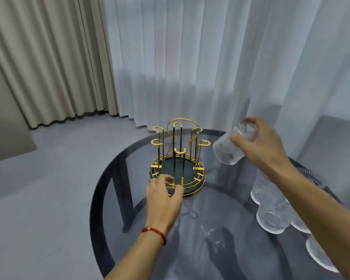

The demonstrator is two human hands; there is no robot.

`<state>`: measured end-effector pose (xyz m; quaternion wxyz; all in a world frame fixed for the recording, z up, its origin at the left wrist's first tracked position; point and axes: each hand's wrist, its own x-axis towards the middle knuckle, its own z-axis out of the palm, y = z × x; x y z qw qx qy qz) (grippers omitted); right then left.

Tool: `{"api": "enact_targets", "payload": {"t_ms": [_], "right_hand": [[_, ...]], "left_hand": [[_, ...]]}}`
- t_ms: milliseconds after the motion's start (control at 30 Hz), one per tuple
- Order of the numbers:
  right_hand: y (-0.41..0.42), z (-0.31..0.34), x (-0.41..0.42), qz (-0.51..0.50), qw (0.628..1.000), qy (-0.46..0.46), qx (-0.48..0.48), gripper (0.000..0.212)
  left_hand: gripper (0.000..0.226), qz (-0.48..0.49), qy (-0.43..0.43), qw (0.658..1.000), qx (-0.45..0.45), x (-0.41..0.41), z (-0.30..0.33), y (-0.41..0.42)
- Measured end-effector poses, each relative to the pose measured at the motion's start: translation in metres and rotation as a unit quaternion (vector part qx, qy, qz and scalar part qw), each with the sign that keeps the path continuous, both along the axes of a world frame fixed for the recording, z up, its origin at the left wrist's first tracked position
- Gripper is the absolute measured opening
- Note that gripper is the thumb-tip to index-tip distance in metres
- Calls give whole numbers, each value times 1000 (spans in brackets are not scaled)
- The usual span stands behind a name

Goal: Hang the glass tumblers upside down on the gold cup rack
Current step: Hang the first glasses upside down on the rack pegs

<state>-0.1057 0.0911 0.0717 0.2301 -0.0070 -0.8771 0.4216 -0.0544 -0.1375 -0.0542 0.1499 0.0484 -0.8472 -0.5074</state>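
The gold cup rack (177, 158) stands on a round dark glass table (190, 229), with several upright wire prongs over a dark green round base. All its prongs are bare. My left hand (164, 197) grips the near rim of the rack's base. My right hand (259, 144) holds a textured glass tumbler (227, 150) by its bottom end, tilted mouth down and to the left, in the air just right of the rack. Several more glass tumblers (271, 211) stand grouped on the table at the right, partly hidden behind my right forearm.
White sheer curtains (210, 57) hang close behind the table, and beige drapes (49, 57) hang at the left. Grey floor lies to the left of the table. A grey chair back (331, 142) shows at the far right. A ribbed glass piece (311, 175) sits behind my right arm.
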Motion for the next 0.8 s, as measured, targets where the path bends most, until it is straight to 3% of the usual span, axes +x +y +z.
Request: {"api": "enact_targets", "payload": {"t_ms": [67, 133, 267, 400, 567, 733, 800], "right_hand": [[-6, 24, -34, -24, 999, 49, -3, 60], [-20, 42, -68, 2, 998, 54, -17, 66], [-56, 57, -119, 78, 997, -13, -8, 79], [-82, 50, -151, 163, 982, -94, 36, 81], [-100, 41, -169, 268, 938, -189, 111, 80], [-107, 48, -183, 293, 891, -274, 212, 70], [-110, 46, -186, 300, 878, -308, 211, 66]], "left_hand": [[35, 34, 2, 986, -165, -4, -18, -3], [47, 31, -6, 972, -231, -7, -29, 1], [58, 12, -17, 968, -251, -12, -38, 12], [54, 7, -41, 966, -256, -13, -39, 15], [56, 10, -51, 962, -267, -13, -31, 15], [60, 5, -69, 958, -280, -13, -32, 16], [62, 1, -78, 957, -279, -14, -32, 16]]}}
